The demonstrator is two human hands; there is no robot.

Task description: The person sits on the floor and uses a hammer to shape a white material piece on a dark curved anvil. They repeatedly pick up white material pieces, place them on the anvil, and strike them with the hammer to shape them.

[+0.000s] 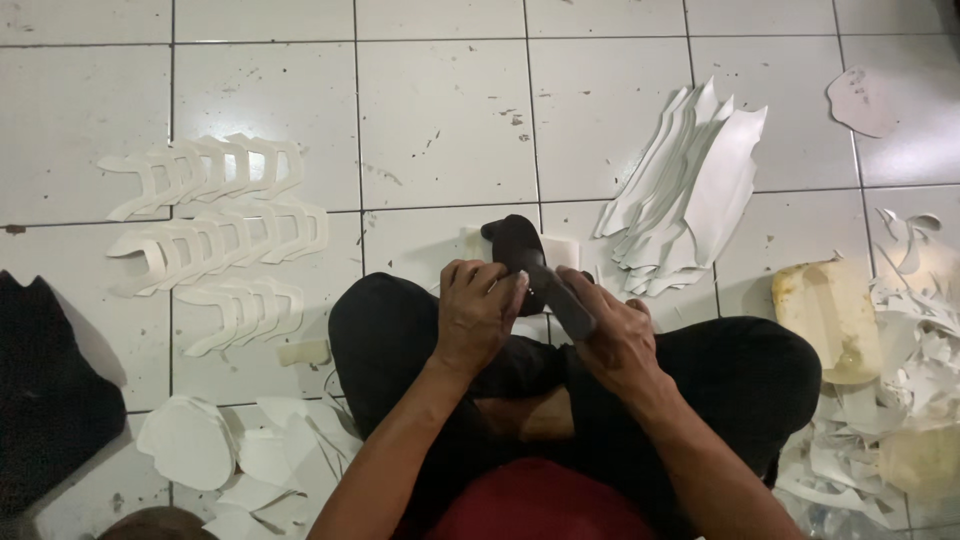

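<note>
I sit cross-legged on a white tiled floor in black trousers. Both hands meet over my lap on a black curved piece (516, 243) that sticks up past my fingers. My left hand (478, 312) is closed around its lower part. My right hand (612, 335) grips a dark handle-like tool (563, 298) laid against the same piece. A small white cut piece (563, 250) lies on the floor just beyond my hands, partly hidden by the black piece.
Three rows of white curved cut-outs (215, 232) lie at the left. A fanned stack of white sheets (690, 190) sits at the upper right. White scraps (905, 400) and a yellowish block (830, 315) crowd the right. Black material (45, 390) lies at the far left, white offcuts (245, 455) below.
</note>
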